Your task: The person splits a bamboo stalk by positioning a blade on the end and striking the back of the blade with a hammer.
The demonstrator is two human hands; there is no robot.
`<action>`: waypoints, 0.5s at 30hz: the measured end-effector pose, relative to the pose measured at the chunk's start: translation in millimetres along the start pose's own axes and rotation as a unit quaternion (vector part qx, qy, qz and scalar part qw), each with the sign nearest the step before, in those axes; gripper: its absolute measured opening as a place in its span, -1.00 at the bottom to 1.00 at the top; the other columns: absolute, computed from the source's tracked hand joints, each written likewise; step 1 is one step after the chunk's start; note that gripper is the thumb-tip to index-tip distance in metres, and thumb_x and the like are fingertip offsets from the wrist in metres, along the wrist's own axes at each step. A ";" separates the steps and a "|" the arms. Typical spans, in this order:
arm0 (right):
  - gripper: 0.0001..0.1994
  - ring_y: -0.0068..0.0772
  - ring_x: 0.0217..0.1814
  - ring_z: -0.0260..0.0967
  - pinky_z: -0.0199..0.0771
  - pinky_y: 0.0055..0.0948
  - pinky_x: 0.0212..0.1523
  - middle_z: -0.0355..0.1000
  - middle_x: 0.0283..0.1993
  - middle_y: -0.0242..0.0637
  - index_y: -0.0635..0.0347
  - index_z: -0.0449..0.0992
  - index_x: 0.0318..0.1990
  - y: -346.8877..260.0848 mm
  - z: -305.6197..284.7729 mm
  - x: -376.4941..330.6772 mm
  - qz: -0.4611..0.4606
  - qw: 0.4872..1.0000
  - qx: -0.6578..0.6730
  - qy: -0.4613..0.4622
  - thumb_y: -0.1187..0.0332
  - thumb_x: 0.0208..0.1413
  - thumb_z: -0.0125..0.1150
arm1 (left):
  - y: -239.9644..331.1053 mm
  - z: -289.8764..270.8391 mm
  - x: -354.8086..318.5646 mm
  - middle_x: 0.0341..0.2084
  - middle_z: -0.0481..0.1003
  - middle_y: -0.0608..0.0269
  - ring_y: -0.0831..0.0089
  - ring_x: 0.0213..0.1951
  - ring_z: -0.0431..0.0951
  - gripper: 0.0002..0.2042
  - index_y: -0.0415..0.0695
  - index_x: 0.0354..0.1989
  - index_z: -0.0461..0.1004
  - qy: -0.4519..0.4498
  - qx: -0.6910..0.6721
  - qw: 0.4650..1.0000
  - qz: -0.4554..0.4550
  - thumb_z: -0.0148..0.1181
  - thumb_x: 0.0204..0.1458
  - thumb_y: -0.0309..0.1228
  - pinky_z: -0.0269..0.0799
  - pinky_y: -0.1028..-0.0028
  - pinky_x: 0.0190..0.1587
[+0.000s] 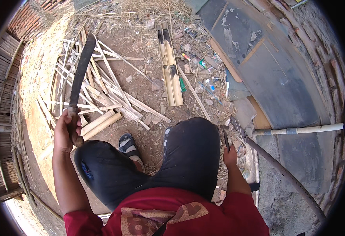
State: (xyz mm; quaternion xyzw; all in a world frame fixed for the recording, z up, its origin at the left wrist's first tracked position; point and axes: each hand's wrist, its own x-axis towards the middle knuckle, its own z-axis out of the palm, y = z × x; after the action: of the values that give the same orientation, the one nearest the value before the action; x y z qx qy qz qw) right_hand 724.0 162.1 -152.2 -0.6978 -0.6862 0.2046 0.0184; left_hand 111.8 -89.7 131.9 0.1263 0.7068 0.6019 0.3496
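Note:
My left hand (pixel 65 131) grips the wooden handle of a long curved machete (pixel 80 70), its dark blade raised over a heap of split bamboo strips (pixel 101 88). At the right, beside my knee, my right hand (pixel 230 155) is closed on a small dark tool (pixel 226 137) that points upward. I sit or crouch with both knees in dark trousers (pixel 188 153), a sandalled foot (pixel 128 145) between them on the bare earth.
Two split bamboo halves (pixel 169 67) lie ahead on the dirt. Litter and small bottles (pixel 204 78) are scattered at the right. A large dark board (pixel 266 59) lies at the right, with a white pipe (pixel 302 129) and a dark hose (pixel 286 175). A woven bamboo wall (pixel 1 98) stands at the left.

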 end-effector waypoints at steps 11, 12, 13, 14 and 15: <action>-0.43 0.23 0.24 0.40 0.35 0.06 0.28 0.49 0.08 0.20 0.17 0.24 0.34 118.2 -10.3 -41.2 0.033 0.978 -0.201 0.038 0.14 0.27 0.19 | 27.7 109.3 -13.1 -0.24 0.49 0.19 0.41 -0.30 0.48 -0.52 -0.27 0.23 0.33 -0.182 -0.116 0.974 0.069 0.03 0.20 -0.24 0.46 0.38 -0.17; -0.45 0.16 0.35 0.30 0.24 0.00 0.38 0.44 0.18 0.16 0.21 0.29 0.34 101.0 -17.2 -20.9 -0.012 0.998 -0.036 0.044 0.27 0.23 0.24 | 25.5 114.1 -16.5 -0.19 0.51 0.17 0.38 -0.25 0.52 -0.54 -0.26 0.23 0.34 -0.192 -0.114 0.972 0.071 0.06 0.24 -0.25 0.48 0.34 -0.12; -0.52 0.13 0.30 0.34 0.28 -0.03 0.34 0.46 0.16 0.13 0.25 0.36 0.28 76.7 -27.7 -0.6 -0.091 0.992 0.020 0.081 0.33 0.23 0.24 | 23.0 122.2 -19.8 -0.14 0.53 0.15 0.35 -0.19 0.55 -0.57 -0.25 0.22 0.34 -0.204 -0.112 0.970 0.070 0.08 0.27 -0.25 0.51 0.31 -0.06; -0.58 0.09 0.25 0.39 0.33 -0.06 0.30 0.47 0.14 0.09 0.28 0.42 0.22 43.3 -41.9 19.4 -0.168 0.976 0.078 0.117 0.38 0.23 0.23 | 18.3 130.4 -21.1 -0.10 0.53 0.13 0.33 -0.12 0.57 -0.59 -0.24 0.21 0.34 -0.226 -0.117 0.965 0.063 0.10 0.30 -0.26 0.51 0.29 0.01; -0.70 -0.10 0.13 0.45 0.41 -0.18 0.20 0.51 0.05 -0.06 0.35 0.49 0.11 -24.7 -74.2 25.8 -0.142 0.965 0.194 0.099 0.40 0.28 0.21 | 14.0 139.0 -22.9 -0.07 0.54 0.12 0.31 -0.04 0.59 -0.61 -0.23 0.21 0.35 -0.243 -0.120 0.961 0.061 0.11 0.33 -0.26 0.51 0.26 0.09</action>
State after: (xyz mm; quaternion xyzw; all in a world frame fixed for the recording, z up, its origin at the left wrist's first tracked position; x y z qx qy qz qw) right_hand 722.9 207.4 -83.4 -0.5927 -0.7202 0.2591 0.2507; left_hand 214.8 5.9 148.6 0.2688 0.5139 0.6540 0.4858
